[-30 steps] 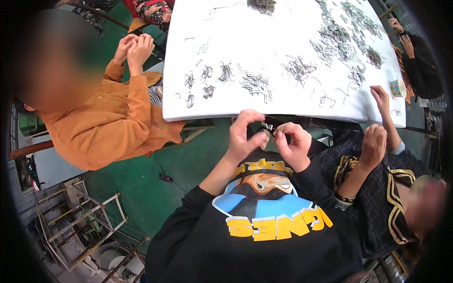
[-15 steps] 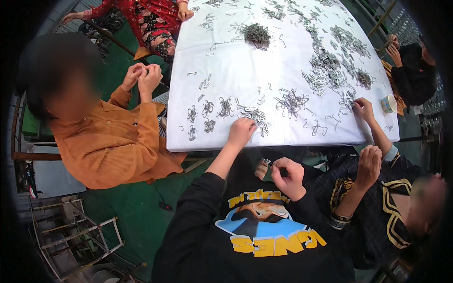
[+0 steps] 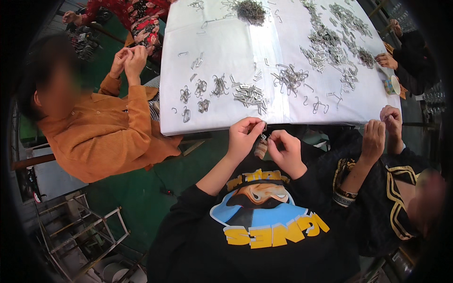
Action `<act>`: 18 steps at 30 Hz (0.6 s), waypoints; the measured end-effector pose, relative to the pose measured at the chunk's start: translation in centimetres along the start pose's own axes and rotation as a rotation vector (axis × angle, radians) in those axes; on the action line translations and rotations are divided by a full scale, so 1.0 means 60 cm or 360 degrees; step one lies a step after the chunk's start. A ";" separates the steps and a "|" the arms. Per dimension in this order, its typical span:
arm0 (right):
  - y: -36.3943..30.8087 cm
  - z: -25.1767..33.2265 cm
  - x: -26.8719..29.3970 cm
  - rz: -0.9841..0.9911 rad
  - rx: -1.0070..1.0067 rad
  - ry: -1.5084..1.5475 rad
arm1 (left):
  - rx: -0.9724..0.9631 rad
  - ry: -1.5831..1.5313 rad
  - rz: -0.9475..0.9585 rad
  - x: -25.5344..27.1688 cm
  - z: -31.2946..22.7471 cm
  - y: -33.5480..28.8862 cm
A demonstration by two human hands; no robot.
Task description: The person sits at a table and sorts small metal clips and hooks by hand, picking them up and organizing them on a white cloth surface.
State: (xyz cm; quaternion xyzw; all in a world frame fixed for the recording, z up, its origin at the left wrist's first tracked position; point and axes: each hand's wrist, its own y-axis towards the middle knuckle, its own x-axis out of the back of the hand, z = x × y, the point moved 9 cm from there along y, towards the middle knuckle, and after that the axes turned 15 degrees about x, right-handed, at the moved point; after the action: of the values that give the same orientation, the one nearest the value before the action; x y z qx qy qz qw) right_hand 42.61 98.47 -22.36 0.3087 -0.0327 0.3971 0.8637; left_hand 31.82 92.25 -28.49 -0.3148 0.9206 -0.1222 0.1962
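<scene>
In the head view, the left hand [image 3: 245, 137] is held at the near edge of the white-covered table [image 3: 213, 49], thumb and forefinger tips drawn close; whether they meet or pinch a piece cannot be told. The right hand [image 3: 288, 151] is held just beside it, with thumb and forefinger curled toward each other, their grip also unclear. Small shiny metal pieces [image 3: 263, 137] are seen between the two hands, above a pale-and-brown banded object [image 3: 260, 151]. Just beyond, short metal tubes [image 3: 250, 97] are heaped on the table, with wire hooks [image 3: 291, 79] piled to their right and small wire bundles [image 3: 201, 87] set out to their left. A paper cup [image 3: 392, 86] is placed at the right edge.
</scene>
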 end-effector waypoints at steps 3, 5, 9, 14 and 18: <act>0.005 -0.007 -0.004 -0.0041 -0.0060 0.0002 | -0.0103 0.0043 -0.0061 -0.011 -0.018 -0.032; -0.005 -0.012 -0.011 -0.0088 -0.0134 0.0058 | -0.0191 0.0046 -0.0129 -0.014 -0.010 -0.044; -0.006 -0.015 -0.019 -0.0072 -0.0148 0.0059 | -0.0303 0.0090 -0.0227 -0.005 -0.017 -0.040; -0.005 -0.017 -0.023 -0.0005 -0.0103 0.0014 | -0.0410 0.0531 -0.0165 0.007 -0.048 -0.038; -0.007 -0.032 -0.023 0.0080 -0.0224 0.0164 | -0.0696 0.0792 -0.0070 -0.016 -0.073 -0.051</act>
State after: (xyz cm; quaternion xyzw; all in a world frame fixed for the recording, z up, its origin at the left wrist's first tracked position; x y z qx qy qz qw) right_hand 41.60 98.41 -24.56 0.2254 -0.0238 0.4307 0.8736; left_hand 32.21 90.93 -23.24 -0.3298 0.9377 0.0010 -0.1097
